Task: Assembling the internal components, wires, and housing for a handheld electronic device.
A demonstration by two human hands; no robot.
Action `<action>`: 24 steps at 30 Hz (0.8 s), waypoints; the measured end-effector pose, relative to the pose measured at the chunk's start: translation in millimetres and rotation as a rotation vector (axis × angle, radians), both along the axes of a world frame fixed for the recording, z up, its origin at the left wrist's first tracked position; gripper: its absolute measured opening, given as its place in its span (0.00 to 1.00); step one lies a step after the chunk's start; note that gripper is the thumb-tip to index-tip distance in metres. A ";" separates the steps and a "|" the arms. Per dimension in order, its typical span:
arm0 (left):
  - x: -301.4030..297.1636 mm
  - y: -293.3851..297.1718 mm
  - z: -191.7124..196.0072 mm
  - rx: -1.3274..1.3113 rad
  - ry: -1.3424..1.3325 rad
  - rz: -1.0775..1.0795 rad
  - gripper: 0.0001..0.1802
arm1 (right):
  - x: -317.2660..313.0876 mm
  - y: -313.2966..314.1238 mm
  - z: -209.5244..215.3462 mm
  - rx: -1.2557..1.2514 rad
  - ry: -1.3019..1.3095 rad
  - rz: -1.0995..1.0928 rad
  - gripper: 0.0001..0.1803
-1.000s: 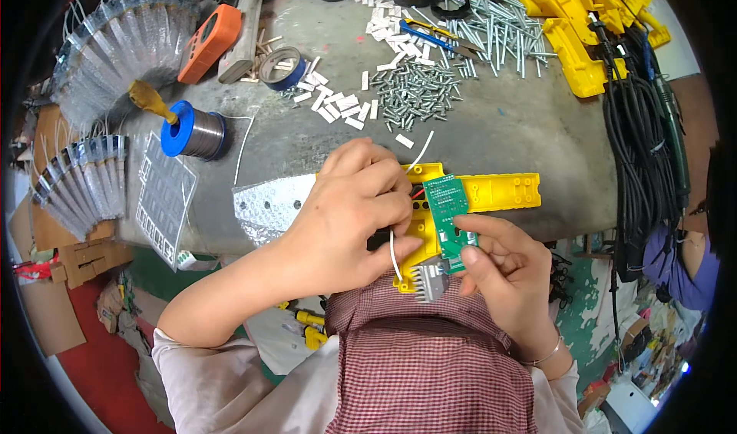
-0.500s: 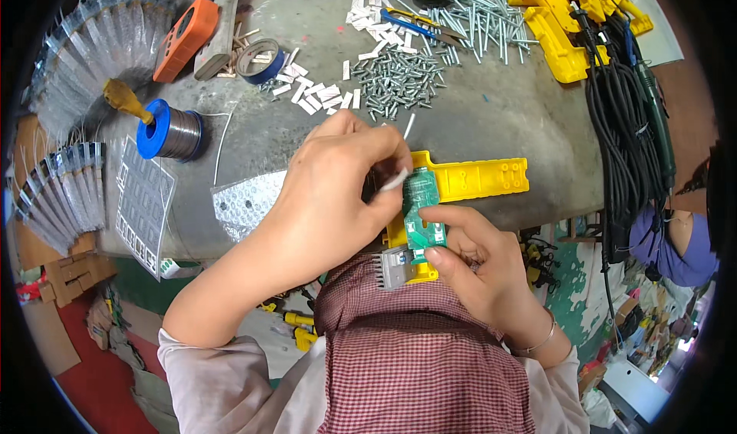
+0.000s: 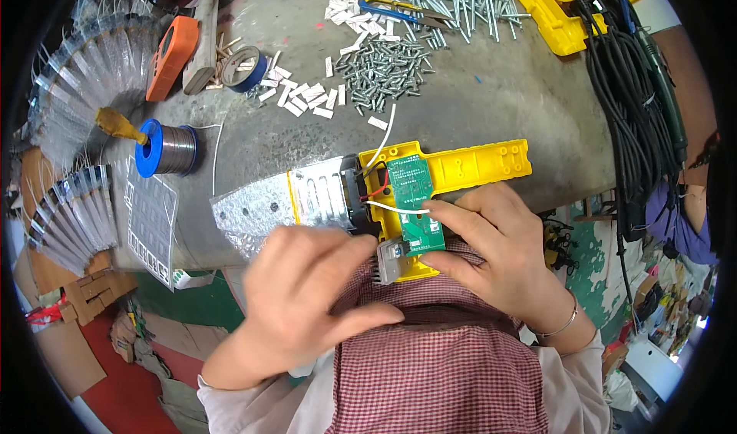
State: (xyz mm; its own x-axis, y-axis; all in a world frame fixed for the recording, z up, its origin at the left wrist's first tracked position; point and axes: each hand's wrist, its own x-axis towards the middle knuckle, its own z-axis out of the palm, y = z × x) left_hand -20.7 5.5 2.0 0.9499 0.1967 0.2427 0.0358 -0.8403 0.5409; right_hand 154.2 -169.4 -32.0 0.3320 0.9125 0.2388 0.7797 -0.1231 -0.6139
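Note:
A green circuit board (image 3: 411, 182) lies over the near end of a yellow plastic housing half (image 3: 482, 159), at the table's front edge. My right hand (image 3: 499, 242) grips the board's right edge, its index fingertip beside the end of a white wire (image 3: 393, 207) crossing the board. At the board's near end sits a finned metal heat sink (image 3: 391, 263). My left hand (image 3: 303, 292), slightly blurred, is left of the heat sink with thumb and forefinger spread and nothing between them. A silver part in bubble wrap (image 3: 315, 192) joins the housing's left side, with red and black wires there.
A solder spool (image 3: 176, 148) stands at left, near wrapped parts (image 3: 73, 211) fanned out. Screws (image 3: 388, 67), white pieces (image 3: 307, 96), a blue tape roll (image 3: 244, 69) and a utility knife (image 3: 403, 12) lie farther back. Black cables (image 3: 626, 112) hang at right.
My left hand has left the board and white wire and moved down and left, uncovering the wrapped part and coloured wires. The white wire now lies across the board by my right index finger.

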 end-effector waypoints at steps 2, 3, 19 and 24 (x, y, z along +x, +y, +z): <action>-0.7 -13.2 -11.8 -0.021 0.004 0.030 0.35 | 1.6 1.3 3.1 0.005 -0.037 0.011 0.28; -0.2 -14.5 -17.7 -0.021 0.006 0.027 0.35 | 2.0 0.1 4.8 0.002 -0.077 0.014 0.28; 17.6 -22.4 -24.3 0.155 -0.065 0.107 0.30 | 12.2 5.9 -16.7 0.071 -0.107 -0.017 0.22; 15.0 -20.8 -22.7 0.060 -0.062 0.132 0.30 | 14.0 11.4 -6.8 0.154 -0.060 -0.026 0.21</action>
State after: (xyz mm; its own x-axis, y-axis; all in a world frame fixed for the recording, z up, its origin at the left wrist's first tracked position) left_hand -5.7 -15.4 -20.8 0.8997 0.3024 0.3149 0.1164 -0.8613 0.4945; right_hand 168.2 -158.0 -38.8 0.3359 0.8551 0.3948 0.8133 -0.0519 -0.5795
